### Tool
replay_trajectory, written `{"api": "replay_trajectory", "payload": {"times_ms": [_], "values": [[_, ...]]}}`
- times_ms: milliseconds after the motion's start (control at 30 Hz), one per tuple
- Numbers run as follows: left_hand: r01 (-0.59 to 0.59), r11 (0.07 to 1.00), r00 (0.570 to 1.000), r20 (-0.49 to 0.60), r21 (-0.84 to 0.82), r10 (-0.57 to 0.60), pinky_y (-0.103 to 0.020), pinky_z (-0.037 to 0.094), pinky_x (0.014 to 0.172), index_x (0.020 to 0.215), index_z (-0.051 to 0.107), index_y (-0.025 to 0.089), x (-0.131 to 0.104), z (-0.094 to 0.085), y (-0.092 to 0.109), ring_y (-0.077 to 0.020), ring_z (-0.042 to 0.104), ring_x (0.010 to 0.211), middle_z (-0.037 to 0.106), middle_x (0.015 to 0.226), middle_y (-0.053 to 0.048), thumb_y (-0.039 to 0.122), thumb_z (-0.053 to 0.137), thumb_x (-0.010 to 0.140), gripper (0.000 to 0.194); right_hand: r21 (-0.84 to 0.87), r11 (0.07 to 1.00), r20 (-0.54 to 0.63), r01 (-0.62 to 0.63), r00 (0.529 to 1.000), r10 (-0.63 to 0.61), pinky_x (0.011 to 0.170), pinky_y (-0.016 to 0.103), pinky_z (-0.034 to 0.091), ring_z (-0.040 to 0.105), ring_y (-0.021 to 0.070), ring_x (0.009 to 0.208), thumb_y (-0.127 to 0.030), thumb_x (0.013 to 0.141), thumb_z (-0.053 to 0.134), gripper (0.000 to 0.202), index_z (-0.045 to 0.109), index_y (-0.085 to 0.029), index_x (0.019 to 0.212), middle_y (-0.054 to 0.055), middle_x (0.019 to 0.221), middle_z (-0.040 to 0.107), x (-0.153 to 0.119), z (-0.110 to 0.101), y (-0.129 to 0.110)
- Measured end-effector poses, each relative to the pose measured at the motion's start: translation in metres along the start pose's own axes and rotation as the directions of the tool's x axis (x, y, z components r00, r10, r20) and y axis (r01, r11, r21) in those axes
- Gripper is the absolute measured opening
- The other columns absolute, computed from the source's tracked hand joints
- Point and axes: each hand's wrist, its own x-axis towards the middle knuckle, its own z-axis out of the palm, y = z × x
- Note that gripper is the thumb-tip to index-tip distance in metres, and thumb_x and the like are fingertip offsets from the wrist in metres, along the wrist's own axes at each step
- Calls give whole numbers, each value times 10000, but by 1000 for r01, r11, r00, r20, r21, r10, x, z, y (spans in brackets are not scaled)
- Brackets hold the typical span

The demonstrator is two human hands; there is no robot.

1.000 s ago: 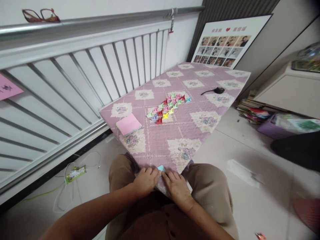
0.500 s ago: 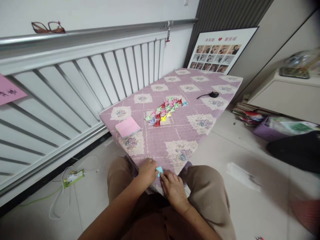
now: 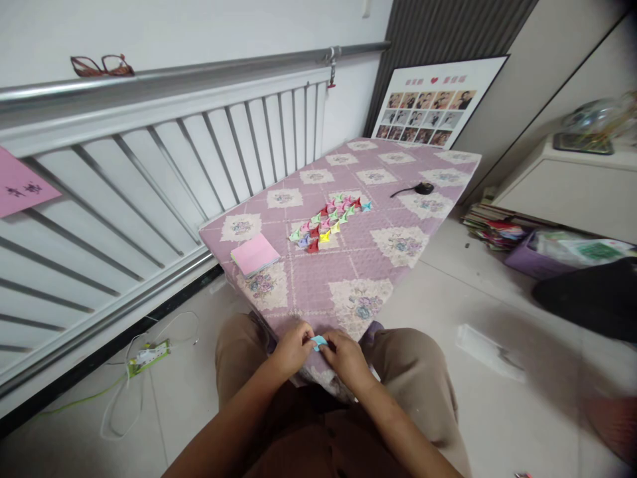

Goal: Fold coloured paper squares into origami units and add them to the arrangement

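A small folded piece of light-blue paper (image 3: 319,342) is pinched between my two hands at the near edge of the table. My left hand (image 3: 294,346) grips its left side with thumb and fingers closed. On the other side, my right hand (image 3: 345,355) holds it with bent fingers, hiding part of the paper. Beyond my hands, small folded paper pieces (image 3: 324,236) in red, pink, green, yellow and blue stand in slanting rows on the tablecloth. To their left lies a stack of square paper (image 3: 255,253) with a pink sheet on top.
A purple floral cloth covers the table (image 3: 348,265). A black object with a cord (image 3: 424,188) rests toward its right side. White railings (image 3: 223,139) run along the left, with glasses (image 3: 102,65) on the pipe above. A power strip (image 3: 149,357) lies on the floor.
My right hand has gone from lying flatter over the blue paper to pinching it with raised, bent fingers. The paper now appears tilted and lifted slightly. The view has shifted a little.
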Motion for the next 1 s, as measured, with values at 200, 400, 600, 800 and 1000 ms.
{"api": "replay_trajectory", "payload": {"times_ms": [200,400,600,800,1000], "values": [[-172,975,979,-87,144,186,-280,418,785,905,602,194,-2,-5,2,-163,547,870,617,901,-23,178,531,872,80,-130,985,-16,115,993,-118,728,311,381,538,188,788,-178,843,575,61,609,-191,794,31,785,603,8,-11,0],[-247,811,941,-67,530,330,-336,391,756,840,632,200,-6,9,-3,-202,519,854,616,895,-42,218,504,912,148,-386,884,17,262,961,-277,773,346,350,503,205,809,-173,853,584,58,624,-205,828,32,797,595,-1,-2,7],[-226,850,952,-78,476,296,-342,357,760,852,660,228,-20,21,-8,-198,502,875,615,896,-27,272,525,910,153,-266,940,2,212,976,-219,798,336,369,515,203,836,-194,836,615,39,648,-216,837,36,834,605,-14,6,17],[-116,954,984,-96,278,148,-353,324,812,914,688,261,-24,14,-3,-191,511,920,636,951,-25,281,541,897,149,-107,979,-23,174,984,-178,824,331,370,541,192,870,-251,872,576,98,671,-228,865,37,900,631,-14,0,16],[-3,973,995,-98,229,26,-339,321,806,802,665,229,-19,9,5,-192,528,909,627,895,-26,277,562,869,132,-156,987,-31,23,999,-28,806,337,325,531,197,856,-286,873,570,139,657,-225,783,32,849,626,-14,-3,7]]}}
